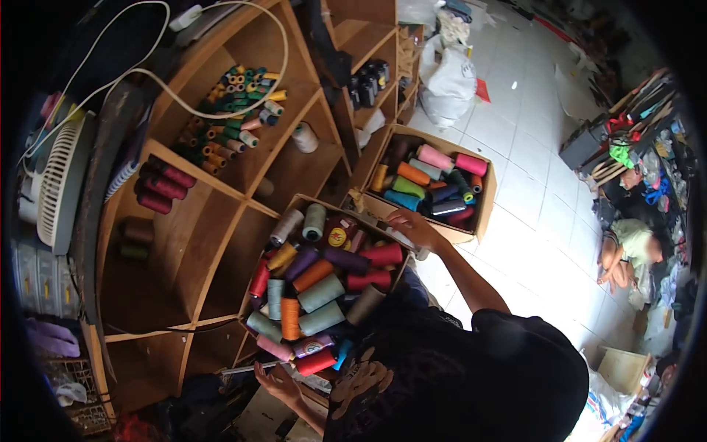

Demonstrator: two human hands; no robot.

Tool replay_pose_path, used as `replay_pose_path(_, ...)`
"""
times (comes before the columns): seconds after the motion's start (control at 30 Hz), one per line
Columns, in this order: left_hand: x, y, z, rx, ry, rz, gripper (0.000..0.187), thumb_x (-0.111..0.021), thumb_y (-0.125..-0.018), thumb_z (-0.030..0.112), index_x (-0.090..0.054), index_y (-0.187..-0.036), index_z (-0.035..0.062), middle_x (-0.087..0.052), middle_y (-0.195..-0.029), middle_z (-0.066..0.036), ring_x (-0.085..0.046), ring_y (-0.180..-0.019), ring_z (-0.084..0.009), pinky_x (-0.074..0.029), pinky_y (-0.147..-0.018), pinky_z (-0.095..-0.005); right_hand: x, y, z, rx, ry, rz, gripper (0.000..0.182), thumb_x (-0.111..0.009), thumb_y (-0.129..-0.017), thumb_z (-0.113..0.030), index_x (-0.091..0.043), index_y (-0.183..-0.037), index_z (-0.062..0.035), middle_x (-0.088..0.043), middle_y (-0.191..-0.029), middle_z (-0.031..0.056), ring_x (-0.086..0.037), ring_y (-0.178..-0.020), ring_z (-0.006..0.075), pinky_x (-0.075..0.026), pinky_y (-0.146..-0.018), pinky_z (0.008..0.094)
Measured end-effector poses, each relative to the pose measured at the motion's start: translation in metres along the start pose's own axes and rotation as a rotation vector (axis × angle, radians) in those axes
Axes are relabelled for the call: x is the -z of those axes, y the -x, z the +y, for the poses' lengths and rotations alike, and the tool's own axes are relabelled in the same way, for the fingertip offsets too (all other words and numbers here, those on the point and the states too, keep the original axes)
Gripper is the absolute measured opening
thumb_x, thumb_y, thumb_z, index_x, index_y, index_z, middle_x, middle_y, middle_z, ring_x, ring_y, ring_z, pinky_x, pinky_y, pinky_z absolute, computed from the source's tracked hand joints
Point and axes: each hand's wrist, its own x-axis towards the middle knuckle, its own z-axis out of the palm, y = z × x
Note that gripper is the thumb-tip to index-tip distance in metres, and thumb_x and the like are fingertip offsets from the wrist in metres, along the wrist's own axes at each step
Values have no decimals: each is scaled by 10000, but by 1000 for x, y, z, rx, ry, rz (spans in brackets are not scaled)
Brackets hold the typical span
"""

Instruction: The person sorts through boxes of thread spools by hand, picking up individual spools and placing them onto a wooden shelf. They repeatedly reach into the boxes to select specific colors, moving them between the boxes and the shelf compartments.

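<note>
A cardboard box (404, 274) full of thread spools in many colours stands in front of my torso, against the shelf. My right hand (416, 228) is over its upper right corner, palm down, fingers stretched out; a pale object under the fingers is partly hidden. Beside the opposite, lower side of the box is my left hand (280, 387), fingers apart, with nothing visible in it. Orange (290, 318), pale green (322, 292) and red (317, 361) spools lie in the box. Just beyond my right hand sits a second box (487, 199) of spools.
Wooden shelves (221, 243) hold small spools (236, 92), dark red spools (166, 184) and a white cone (304, 138). A fan (62, 184) and looped white cable are at left. White sacks (448, 85) stand on the tiled floor. Another person (630, 247) sits at far right near piled items.
</note>
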Motion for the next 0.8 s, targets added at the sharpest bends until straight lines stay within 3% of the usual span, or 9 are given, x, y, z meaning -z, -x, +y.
replay_pose_path(0.07, -8, -2, 4, -14, 11, -38, 572, -658, -863, 124, -421, -1382, 75, -500, -1362, -189, -474, -1275, -335, -388, -996, -537, 33, 19, 26, -243, -17, 312, 245, -621, -893, -175, -604, -1084, -23, -667, -949, 102, -662, -865, 224, -527, -755, 332)
replay_pose_path(0.13, -19, -5, 13, -68, 34, -92, 577, -664, -857, 125, -424, -1381, 87, -501, -1363, -185, -472, -1277, -332, -394, -988, -550, 66, 34, 78, -188, 224, 709, 225, -622, -868, -176, -620, -1033, -23, -685, -877, 124, -679, -807, 273, -530, -731, 342)
replay_pose_path(0.2, -24, -8, 18, -175, -14, -151, 584, -678, -854, 126, -421, -1376, 70, -497, -1360, -177, -473, -1271, -320, -407, -987, -509, 103, 50, 92, -468, 467, 760, 184, -613, -853, -183, -648, -999, -75, -666, -1004, 141, -635, -973, 320, -504, -821, 433)
replay_pose_path(0.3, -31, -12, 22, -290, -3, -212, 558, -675, -864, 119, -432, -1361, 46, -495, -1351, -172, -500, -1228, -312, -425, -972, -436, 109, 62, 64, -818, 910, 533, 191, -590, -855, -186, -670, -1028, -169, -571, -1198, 149, -503, -1165, 370, -422, -918, 549)
replay_pose_path(0.4, -30, -14, 25, -266, -30, -273, 534, -672, -866, 127, -455, -1346, 45, -507, -1326, -176, -513, -1204, -319, -429, -958, -438, 101, 62, 48, -720, 956, 216, 283, -577, -865, -190, -651, -1125, -273, -442, -1338, 148, -377, -1254, 411, -328, -962, 623)
replay_pose_path(0.43, -32, -16, 24, -287, -34, -277, 532, -674, -865, 131, -459, -1344, 46, -510, -1319, -176, -513, -1202, -323, -428, -957, -442, 96, 58, 61, -751, 1102, 113, 412, -561, -871, -185, -577, -1252, -340, -407, -1363, 184, -403, -1238, 413, -315, -952, 637)
replay_pose_path(0.53, -33, -18, 23, -314, -49, -275, 522, -671, -854, 124, -476, -1329, 33, -526, -1281, -187, -508, -1188, -353, -418, -965, -458, 92, 56, 91, -648, 1089, 97, 474, -574, -860, -188, -523, -1305, -341, -420, -1337, 233, -397, -1252, 404, -286, -937, 648)
replay_pose_path(0.67, -36, -13, 34, -304, -41, -239, 519, -666, -825, 75, -491, -1308, 3, -549, -1223, -213, -499, -1154, -405, -405, -976, -476, 85, 51, 87, -651, 1294, -132, 557, -563, -854, -133, -453, -1359, -339, -417, -1323, 271, -490, -1188, 421, -253, -980, 683)
replay_pose_path(0.8, -36, -13, 50, -370, -57, -190, 520, -681, -820, 75, -494, -1301, 4, -555, -1215, -212, -509, -1148, -402, -413, -968, -468, 90, 50, 95, -511, 1493, -89, 354, -516, -896, -229, -585, -1236, -302, -548, -1163, 202, -565, -1081, 354, -287, -950, 661)
